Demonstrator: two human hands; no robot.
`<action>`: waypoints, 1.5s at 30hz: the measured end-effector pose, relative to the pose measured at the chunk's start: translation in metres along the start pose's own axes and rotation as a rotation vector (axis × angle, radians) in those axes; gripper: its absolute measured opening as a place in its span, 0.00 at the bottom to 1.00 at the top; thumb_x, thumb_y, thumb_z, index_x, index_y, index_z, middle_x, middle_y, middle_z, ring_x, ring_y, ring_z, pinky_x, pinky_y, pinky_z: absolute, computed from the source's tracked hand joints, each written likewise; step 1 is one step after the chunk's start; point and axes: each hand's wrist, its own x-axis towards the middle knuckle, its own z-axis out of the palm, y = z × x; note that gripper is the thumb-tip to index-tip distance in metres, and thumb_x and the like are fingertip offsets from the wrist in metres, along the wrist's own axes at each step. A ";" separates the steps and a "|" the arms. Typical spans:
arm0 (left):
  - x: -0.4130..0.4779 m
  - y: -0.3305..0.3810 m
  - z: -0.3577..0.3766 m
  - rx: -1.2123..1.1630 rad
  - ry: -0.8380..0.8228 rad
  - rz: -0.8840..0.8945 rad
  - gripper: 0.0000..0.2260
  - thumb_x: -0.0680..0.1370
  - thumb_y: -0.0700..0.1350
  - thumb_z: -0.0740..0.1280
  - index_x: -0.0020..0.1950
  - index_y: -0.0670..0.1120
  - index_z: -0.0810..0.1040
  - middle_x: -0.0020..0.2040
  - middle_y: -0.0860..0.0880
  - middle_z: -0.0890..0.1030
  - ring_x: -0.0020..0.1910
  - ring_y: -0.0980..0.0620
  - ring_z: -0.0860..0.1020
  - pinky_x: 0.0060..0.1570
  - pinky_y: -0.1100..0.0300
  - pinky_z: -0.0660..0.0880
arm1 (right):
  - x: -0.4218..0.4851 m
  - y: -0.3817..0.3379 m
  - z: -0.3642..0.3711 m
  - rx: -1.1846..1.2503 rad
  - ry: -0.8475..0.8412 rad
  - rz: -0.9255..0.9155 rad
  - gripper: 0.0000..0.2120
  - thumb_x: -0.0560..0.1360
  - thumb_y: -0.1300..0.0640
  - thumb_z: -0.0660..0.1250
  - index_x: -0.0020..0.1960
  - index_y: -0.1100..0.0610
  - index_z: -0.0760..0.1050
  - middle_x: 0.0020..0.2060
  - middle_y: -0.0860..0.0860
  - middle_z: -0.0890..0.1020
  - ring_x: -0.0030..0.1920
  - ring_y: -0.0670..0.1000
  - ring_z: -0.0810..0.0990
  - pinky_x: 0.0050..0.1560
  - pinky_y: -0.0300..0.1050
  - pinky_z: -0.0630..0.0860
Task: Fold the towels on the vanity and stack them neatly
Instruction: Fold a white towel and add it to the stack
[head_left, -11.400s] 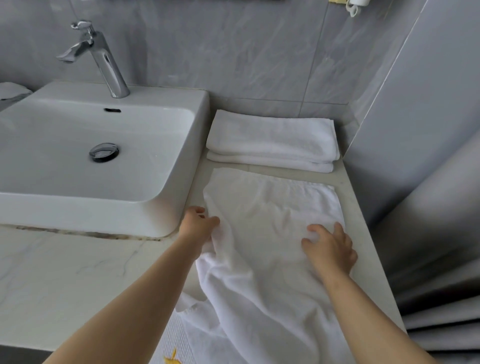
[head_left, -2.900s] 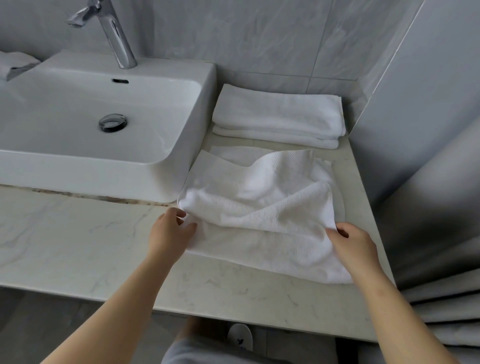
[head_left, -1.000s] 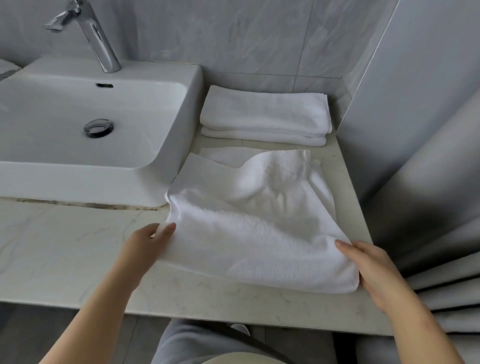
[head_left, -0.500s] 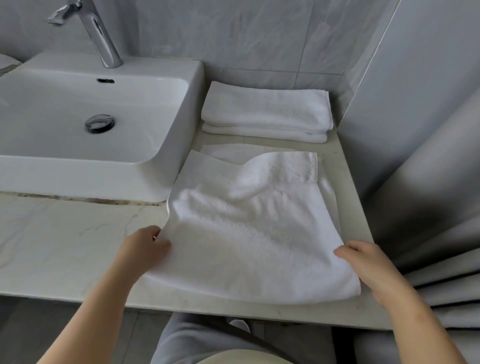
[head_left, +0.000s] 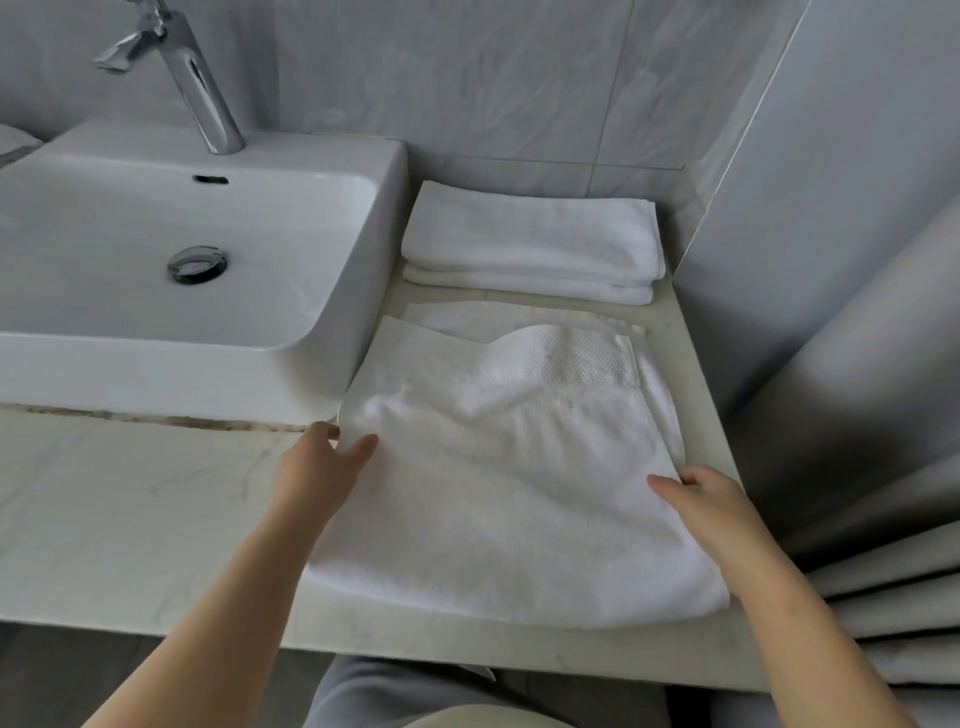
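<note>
A white towel (head_left: 509, 478) lies partly folded on the marble vanity (head_left: 130, 519), right of the sink; its waffle-weave band faces up near the far edge, and a lower layer shows beyond it. My left hand (head_left: 322, 462) pinches the towel's left edge between thumb and fingers, near the sink's corner. My right hand (head_left: 711, 499) holds the right edge, index finger lying on the cloth. Behind, against the wall, sits a stack of two folded white towels (head_left: 530, 244).
A white basin (head_left: 156, 260) with a chrome faucet (head_left: 192, 78) fills the left. A tiled wall runs behind the stack, and a grey curtain (head_left: 857, 467) hangs close on the right. The counter's front edge is just below the towel.
Both hands have slid away from me along the towel's side edges, from the near corners to about mid-length. The towel lies flatter than a second ago.
</note>
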 end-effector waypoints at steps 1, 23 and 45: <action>0.002 0.002 0.001 -0.013 -0.012 -0.009 0.22 0.77 0.52 0.65 0.66 0.41 0.69 0.57 0.41 0.79 0.56 0.41 0.76 0.45 0.57 0.66 | 0.003 -0.003 0.000 -0.003 0.009 -0.006 0.08 0.76 0.52 0.65 0.45 0.57 0.74 0.45 0.54 0.78 0.42 0.51 0.75 0.39 0.44 0.69; 0.047 0.047 0.012 -0.382 -0.072 -0.019 0.15 0.72 0.39 0.70 0.57 0.45 0.71 0.48 0.44 0.77 0.47 0.42 0.77 0.49 0.50 0.76 | 0.073 -0.036 -0.017 0.003 0.016 0.075 0.05 0.71 0.61 0.64 0.47 0.59 0.75 0.42 0.56 0.79 0.40 0.55 0.77 0.44 0.48 0.75; 0.083 0.065 0.021 -0.281 -0.078 -0.082 0.13 0.76 0.45 0.68 0.56 0.38 0.79 0.49 0.39 0.82 0.48 0.40 0.80 0.53 0.50 0.77 | 0.110 -0.091 -0.002 0.093 -0.131 -0.131 0.03 0.75 0.55 0.67 0.43 0.52 0.74 0.44 0.54 0.81 0.42 0.53 0.79 0.41 0.43 0.74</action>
